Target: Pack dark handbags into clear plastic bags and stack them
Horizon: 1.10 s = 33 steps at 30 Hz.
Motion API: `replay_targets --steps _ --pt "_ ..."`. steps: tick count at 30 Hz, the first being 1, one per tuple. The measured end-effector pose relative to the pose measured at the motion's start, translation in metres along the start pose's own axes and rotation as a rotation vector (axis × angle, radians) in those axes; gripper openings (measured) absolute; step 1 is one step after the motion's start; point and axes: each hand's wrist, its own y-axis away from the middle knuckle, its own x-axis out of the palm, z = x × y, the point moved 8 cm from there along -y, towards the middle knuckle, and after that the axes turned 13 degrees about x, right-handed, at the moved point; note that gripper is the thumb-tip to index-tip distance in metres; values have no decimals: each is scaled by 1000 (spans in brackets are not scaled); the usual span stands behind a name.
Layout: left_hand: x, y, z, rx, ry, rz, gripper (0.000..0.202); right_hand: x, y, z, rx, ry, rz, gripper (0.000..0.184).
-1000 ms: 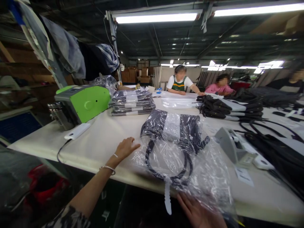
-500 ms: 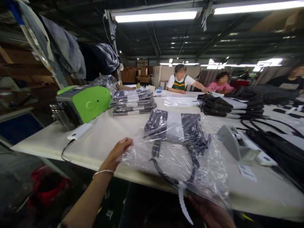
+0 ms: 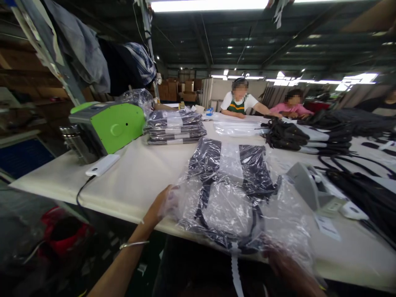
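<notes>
Left hand (image 3: 161,206) pinches the left edge of a clear plastic bag (image 3: 232,206), fingers closed on the film; right hand (image 3: 286,268) shows only as a blur behind the bag's near right corner, so whether it grips or merely props cannot be told; inside the film lies a dark strapped bag (image 3: 210,161), straps looping toward the person; the package rests at the near edge of the bench (image 3: 139,177), partly overhanging it; a white strip (image 3: 236,280) dangles below that edge; likely risks: slick film slipping from the pinch, the package sliding off the overhang, the loose strip sticking to the film; beyond stand a green machine (image 3: 108,128), a stack of packed bags (image 3: 175,128) and a grey stand (image 3: 306,189); two people (image 3: 239,103) sit at the far end.
</notes>
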Motion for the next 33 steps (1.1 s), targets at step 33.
replay_targets --steps 33 --pt "175 95 -10 880 -1067 255 34 49 109 183 -901 34 -204 35"
